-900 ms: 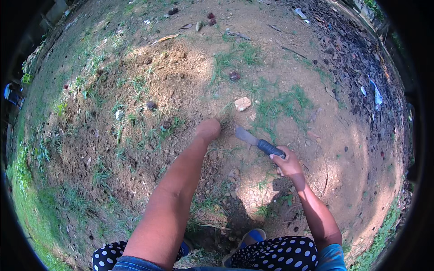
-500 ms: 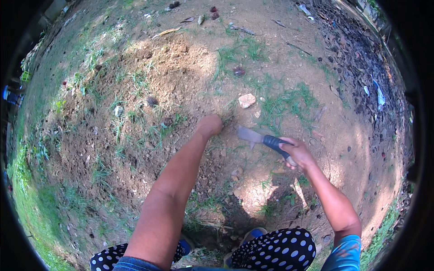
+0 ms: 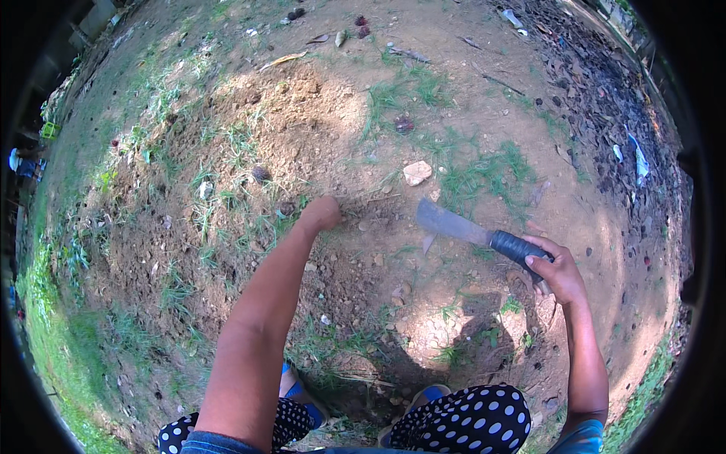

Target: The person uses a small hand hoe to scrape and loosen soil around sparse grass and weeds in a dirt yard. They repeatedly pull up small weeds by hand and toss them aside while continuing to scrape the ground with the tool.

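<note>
My right hand (image 3: pixel 558 271) is wrapped round the dark, taped handle of a short machete (image 3: pixel 454 224). Its broad grey blade points left, above the bare soil. To the left, my left hand (image 3: pixel 324 213) is closed low over the loose soil (image 3: pixel 363 250); its fingers face away, so whatever they hold is hidden. Thin grass stems show just right of that fist. A pale stone (image 3: pixel 417 173) lies beyond the blade's tip. Green grass (image 3: pixel 491 178) grows beside the stone.
A mound of dry soil (image 3: pixel 287 94) rises beyond my left hand. Dark spiky fruit husks (image 3: pixel 261 175) are scattered about. Dead leaves (image 3: pixel 605 113) and a white-and-blue scrap (image 3: pixel 640 163) lie at the right. At the far left edge is a small blue-clad figure (image 3: pixel 27 163).
My right hand has drawn the machete to the right and slightly nearer to me. My left hand has shifted left, still closed.
</note>
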